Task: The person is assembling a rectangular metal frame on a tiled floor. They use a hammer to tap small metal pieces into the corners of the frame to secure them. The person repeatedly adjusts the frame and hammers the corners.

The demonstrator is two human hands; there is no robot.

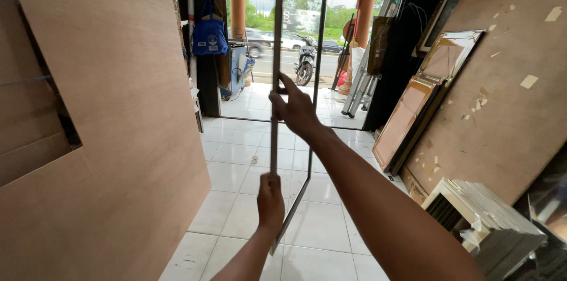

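A tall thin metal frame (276,33) stands upright in front of me, edge-on, its far side (322,33) and bottom bar showing behind. My right hand (293,110) grips the near upright at mid height, arm stretched forward. My left hand (270,198) is closed around the same upright lower down, just above the frame's bottom corner. The frame's lower end hangs over the white tiled floor (236,157).
A large plywood sheet (118,127) leans on the left. Brown boards (502,110) and framed panels (425,92) lean on the right, with a stack of sheets (484,222) at lower right. A doorway ahead shows a motorbike (305,62), a road and a blue bag (209,36).
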